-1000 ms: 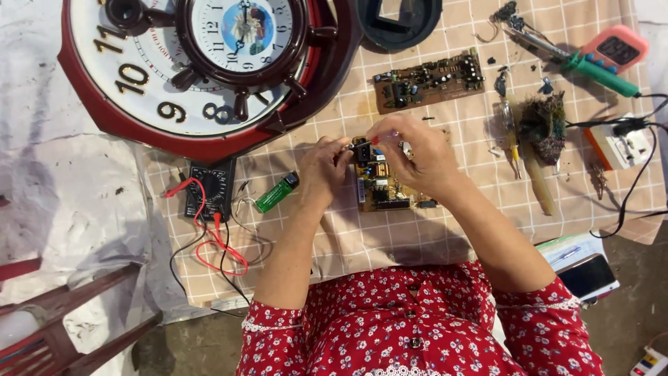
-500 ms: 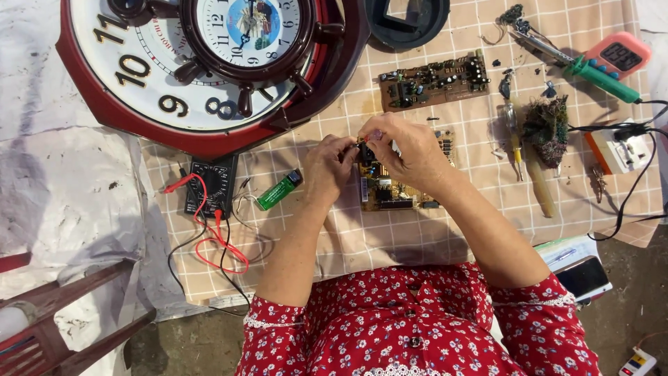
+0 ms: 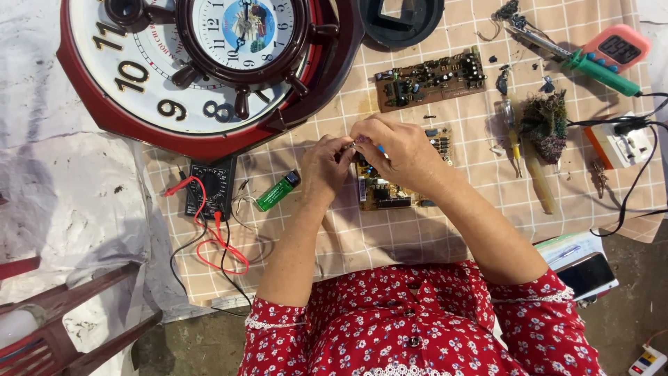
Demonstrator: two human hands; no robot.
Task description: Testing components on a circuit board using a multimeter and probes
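My left hand [image 3: 325, 167] and my right hand [image 3: 396, 150] meet fingertip to fingertip above a brown circuit board [image 3: 390, 195] that lies on the checked cloth [image 3: 417, 237]. Both pinch one tiny part between them, too small to name. A bit of blue shows under my right fingers. The board is partly hidden by my right hand.
A large red wall clock [image 3: 202, 63] lies at the top left. A black multimeter [image 3: 212, 188] with red leads and a green lighter [image 3: 277, 191] sit left of my hands. A second circuit board [image 3: 431, 76], a green-handled soldering iron [image 3: 598, 69], a power strip [image 3: 619, 146] and a phone [image 3: 588, 275] lie to the right.
Both hands stay together over the board, with small finger movements. The view has shifted slightly.
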